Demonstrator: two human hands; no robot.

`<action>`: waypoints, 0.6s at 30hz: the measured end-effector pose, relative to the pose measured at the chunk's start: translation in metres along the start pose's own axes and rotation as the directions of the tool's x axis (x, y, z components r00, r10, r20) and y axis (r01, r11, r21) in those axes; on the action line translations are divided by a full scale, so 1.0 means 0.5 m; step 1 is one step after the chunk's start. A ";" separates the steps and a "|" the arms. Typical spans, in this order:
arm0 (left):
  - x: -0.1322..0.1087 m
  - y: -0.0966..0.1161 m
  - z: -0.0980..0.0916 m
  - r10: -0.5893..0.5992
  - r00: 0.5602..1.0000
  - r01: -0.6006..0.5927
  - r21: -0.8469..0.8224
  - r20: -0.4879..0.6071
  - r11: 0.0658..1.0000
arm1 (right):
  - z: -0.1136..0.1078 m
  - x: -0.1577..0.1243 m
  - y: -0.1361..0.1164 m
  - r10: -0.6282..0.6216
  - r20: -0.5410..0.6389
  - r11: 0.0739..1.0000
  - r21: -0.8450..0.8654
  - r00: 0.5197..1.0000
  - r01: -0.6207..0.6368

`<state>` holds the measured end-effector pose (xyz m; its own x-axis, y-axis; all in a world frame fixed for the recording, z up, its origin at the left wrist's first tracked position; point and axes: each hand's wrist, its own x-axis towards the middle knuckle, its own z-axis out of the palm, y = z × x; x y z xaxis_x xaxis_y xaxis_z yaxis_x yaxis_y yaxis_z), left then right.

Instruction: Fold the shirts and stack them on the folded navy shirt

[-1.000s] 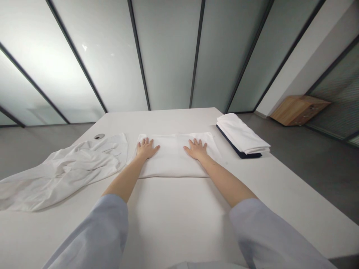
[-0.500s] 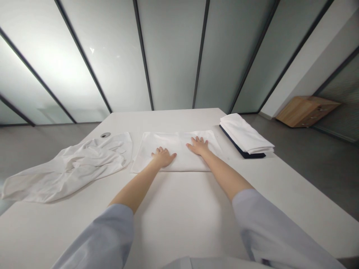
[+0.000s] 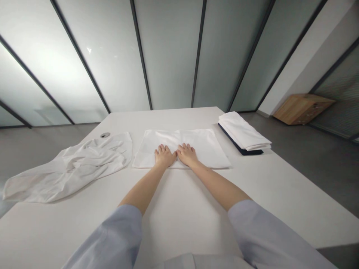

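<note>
A flat white cloth [image 3: 202, 146], roughly rectangular and smooth apart from a few soft creases, lies in the middle of the white desk [image 3: 179, 213]. Both hands rest on its near part, close to the near edge. The left hand [image 3: 165, 156] and right hand [image 3: 186, 154] are open, palms down and fingers spread slightly, gripping nothing. They lie side by side near the cloth's centre line, their fingertips pointing toward the far edge and their inner fingers touching or just beside each other.

Left of the cloth, a crumpled white cloth [image 3: 67, 168] sprawls over the desk's left edge, with a small round metal grommet [image 3: 104, 135] just beyond it. To the right, near the far corner, a folded white stack [image 3: 243, 131] sits on a dark navy folded layer [image 3: 238, 146].

Pale blue sleeves [image 3: 112, 235] cover both forearms near the camera. Beyond the desk stand frosted glass panels [image 3: 168, 56] in dark frames, and a low wooden cabinet [image 3: 301, 109] sits on the grey floor [image 3: 308, 168] at the far right.
</note>
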<state>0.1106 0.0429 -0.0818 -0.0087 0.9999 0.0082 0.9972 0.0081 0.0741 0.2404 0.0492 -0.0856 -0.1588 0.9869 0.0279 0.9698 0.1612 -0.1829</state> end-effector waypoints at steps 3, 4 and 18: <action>-0.004 -0.026 -0.009 0.038 0.999 -0.038 -0.002 0.016 0.999 | -0.009 -0.017 0.026 -0.002 0.065 1.000 -0.013 0.998 0.003; -0.003 -0.038 -0.013 0.041 0.999 -0.041 -0.005 0.021 0.999 | -0.012 -0.021 0.036 0.007 0.083 1.000 -0.017 0.996 -0.006; 0.015 -0.209 -0.020 0.131 0.991 -0.132 0.040 0.036 0.990 | -0.040 -0.093 0.250 0.180 0.002 0.971 -0.158 0.984 -0.177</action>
<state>0.0057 0.0496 -0.0794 0.1244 0.9921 -0.0180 0.9918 -0.1238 0.0320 0.3725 0.0233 -0.0901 0.0179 0.9998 -0.0070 0.9995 -0.0181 -0.0271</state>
